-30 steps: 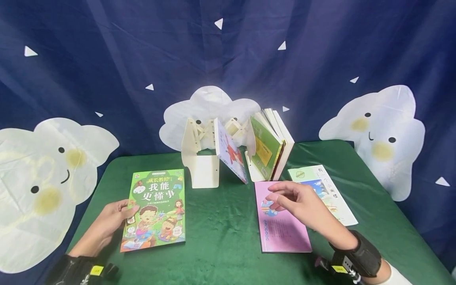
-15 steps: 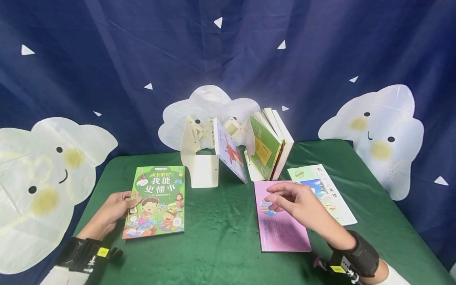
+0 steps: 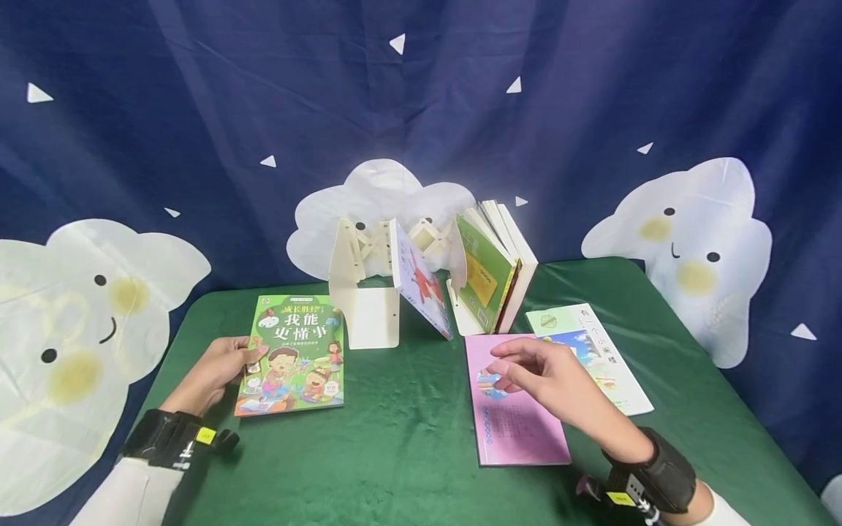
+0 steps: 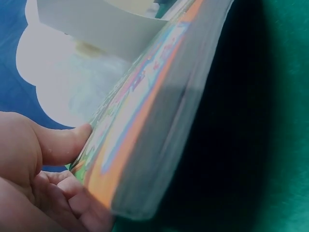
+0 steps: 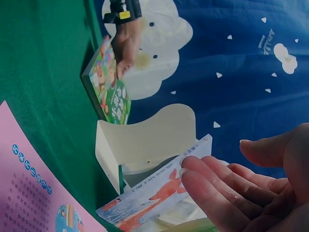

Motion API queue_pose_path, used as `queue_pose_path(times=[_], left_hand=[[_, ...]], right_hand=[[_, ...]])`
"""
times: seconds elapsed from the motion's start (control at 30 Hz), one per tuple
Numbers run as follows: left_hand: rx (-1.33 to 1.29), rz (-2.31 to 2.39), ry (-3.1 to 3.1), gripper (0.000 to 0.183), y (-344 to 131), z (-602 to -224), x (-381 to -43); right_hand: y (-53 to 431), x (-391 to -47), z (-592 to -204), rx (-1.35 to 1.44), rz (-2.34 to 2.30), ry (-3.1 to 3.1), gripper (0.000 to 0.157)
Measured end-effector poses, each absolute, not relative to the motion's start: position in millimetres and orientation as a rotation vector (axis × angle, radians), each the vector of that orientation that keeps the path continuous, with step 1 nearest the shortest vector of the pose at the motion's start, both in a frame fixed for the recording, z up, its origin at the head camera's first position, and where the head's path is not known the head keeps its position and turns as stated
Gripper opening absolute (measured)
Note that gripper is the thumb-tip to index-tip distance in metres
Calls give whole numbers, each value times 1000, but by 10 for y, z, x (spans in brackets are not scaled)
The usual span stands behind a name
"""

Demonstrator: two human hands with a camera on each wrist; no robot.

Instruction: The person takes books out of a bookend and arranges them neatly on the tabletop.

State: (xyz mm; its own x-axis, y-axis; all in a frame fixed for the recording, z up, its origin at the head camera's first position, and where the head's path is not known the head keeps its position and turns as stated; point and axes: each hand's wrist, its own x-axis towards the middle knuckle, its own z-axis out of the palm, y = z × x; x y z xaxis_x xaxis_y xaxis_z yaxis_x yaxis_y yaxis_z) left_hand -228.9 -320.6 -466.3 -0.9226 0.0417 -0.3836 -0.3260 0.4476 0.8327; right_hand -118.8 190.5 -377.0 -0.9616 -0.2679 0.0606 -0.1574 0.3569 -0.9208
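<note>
Landmark: cream book stand, a blue-and-white book leaning in it. Green picture book sits in front and to the left of the stand, cover up; dark shadow beneath it in the left wrist view, so probably raised off the cloth. Left hand pinches its outer edge, the one away from the stand, thumb over the cover. From that hand the book reaches toward the stand; its long axis runs roughly front to back, far end nearly level with the stand's base. Left hand clearly the nearer one. Right hand hangs to the stand's right front, above a pink book, thumb apart, fingers loosely bent, nothing held.
</note>
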Motion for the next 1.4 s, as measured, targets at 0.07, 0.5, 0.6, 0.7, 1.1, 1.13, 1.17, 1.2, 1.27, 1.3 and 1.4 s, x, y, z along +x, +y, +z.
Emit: queue_pose_path(times=[0.07,0.5,0.6,0.7,1.1,1.13,1.17,1.2,1.27,1.3,1.4], left_hand=[[-239,1454,2366,43,-3204,-4657,-2325],[-226,1289,2514,29,-3139,-4631,-2380],[-250,1246,2537,27,-3135,-4628,-2359],[-246,1206,2573,24,-3142,-4627,-2344],[-116,721,2897,41,-3145,-4577,-2318],[-103,683,2928,42,-3142,-4572,-2313],[-95,652,2957,43,-3140,-4571,-2308],[-88,631,2981,44,-3137,-4572,-2303],[-82,612,3018,45,-3131,-4580,-2290],[-82,607,3033,45,-3129,-4586,-2284],[-65,604,3068,43,-3129,-4611,-2274]], right_hand=[[1900,-1188,-3777,-375,-1693,2495,27],[1889,-1193,-3810,-386,-1700,2468,28],[1888,-1189,-3803,-398,-1696,2460,28],[1888,-1183,-3796,-393,-1685,2463,27],[1897,-1182,-3836,-398,-1687,2468,27],[1897,-1180,-3840,-397,-1692,2464,27],[1898,-1181,-3843,-398,-1695,2463,27],[1898,-1182,-3844,-400,-1695,2464,27],[1897,-1186,-3851,-402,-1688,2470,28],[1897,-1187,-3852,-402,-1680,2478,28],[1896,-1187,-3851,-407,-1663,2494,28]])
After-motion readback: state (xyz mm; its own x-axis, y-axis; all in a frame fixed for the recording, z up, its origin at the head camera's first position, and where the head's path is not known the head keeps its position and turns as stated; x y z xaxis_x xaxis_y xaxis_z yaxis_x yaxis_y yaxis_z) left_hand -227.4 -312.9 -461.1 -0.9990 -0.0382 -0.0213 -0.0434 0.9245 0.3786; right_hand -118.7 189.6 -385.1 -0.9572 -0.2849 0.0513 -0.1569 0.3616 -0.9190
